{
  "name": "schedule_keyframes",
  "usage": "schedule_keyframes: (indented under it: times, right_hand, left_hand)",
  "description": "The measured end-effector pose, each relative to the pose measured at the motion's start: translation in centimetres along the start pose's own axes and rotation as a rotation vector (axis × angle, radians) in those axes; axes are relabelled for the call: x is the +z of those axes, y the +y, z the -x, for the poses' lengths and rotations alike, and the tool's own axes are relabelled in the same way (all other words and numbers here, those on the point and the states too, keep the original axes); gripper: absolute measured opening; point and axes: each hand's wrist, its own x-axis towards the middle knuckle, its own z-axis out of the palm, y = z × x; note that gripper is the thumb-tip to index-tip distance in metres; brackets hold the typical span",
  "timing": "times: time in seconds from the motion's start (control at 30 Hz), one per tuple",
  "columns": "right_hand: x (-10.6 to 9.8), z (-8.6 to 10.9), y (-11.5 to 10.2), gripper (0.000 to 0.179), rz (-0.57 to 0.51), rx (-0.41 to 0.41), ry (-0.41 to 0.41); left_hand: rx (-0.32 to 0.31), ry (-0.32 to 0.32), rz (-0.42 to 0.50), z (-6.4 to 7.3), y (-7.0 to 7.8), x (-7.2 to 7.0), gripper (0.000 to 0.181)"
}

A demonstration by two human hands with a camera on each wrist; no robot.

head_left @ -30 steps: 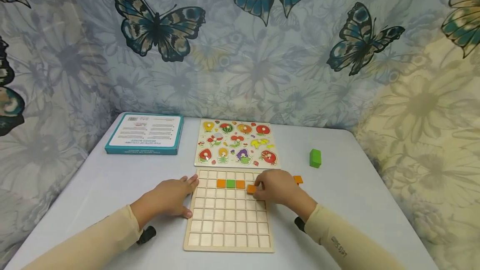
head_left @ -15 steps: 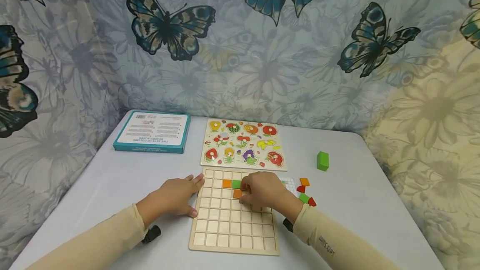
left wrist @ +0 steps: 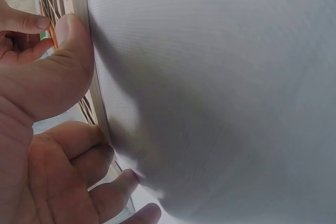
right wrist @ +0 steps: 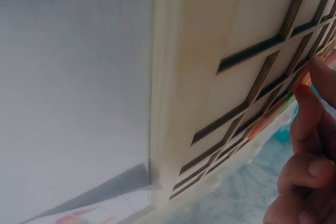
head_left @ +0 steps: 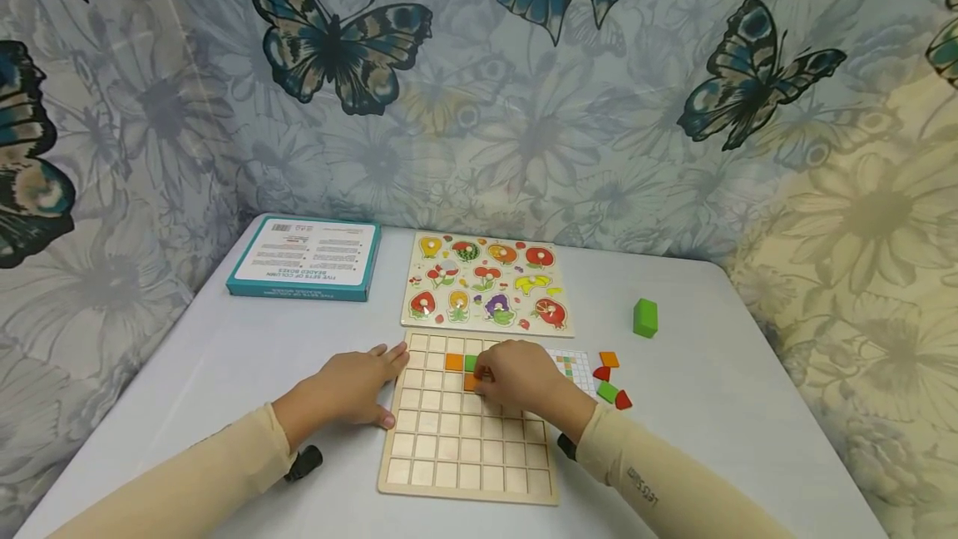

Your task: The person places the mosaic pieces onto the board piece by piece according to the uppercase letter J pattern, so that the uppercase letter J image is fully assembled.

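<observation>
The orange tile (head_left: 469, 382) sat pinched in the fingertips (left wrist: 42, 23) of the right hand (head_left: 520, 374); only the head view showed the green block (head_left: 645, 318).

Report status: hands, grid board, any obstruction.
Left hand touching left edge of grid board. Right hand pinching orange tile beside green tile, seating unclear. Right hand partly hides grid board.

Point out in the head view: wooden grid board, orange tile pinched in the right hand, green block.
Wooden grid board (head_left: 449, 422): head view, on a bare cell.
Pinched orange tile (head_left: 470, 382): head view, on its uncovered left part.
Green block (head_left: 644, 319): head view, middle of its visible body.
</observation>
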Motion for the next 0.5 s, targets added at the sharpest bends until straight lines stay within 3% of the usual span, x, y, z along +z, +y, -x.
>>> schedule_keyframes:
  times: [0.23, 0.5]
  right_hand:
    - [-0.3, 1.8, 1.3, 0.017, -0.124, 0.133, -0.008]
    - [-1.8, 6.3, 7.6, 0.020, -0.167, 0.374, 0.042]
  left_hand:
    - [0.002, -0.010, 0.011, 0.1, 0.2, -0.2, 0.098]
    - [0.008, -0.011, 0.023, 0.6, 0.3, -0.6, 0.097]
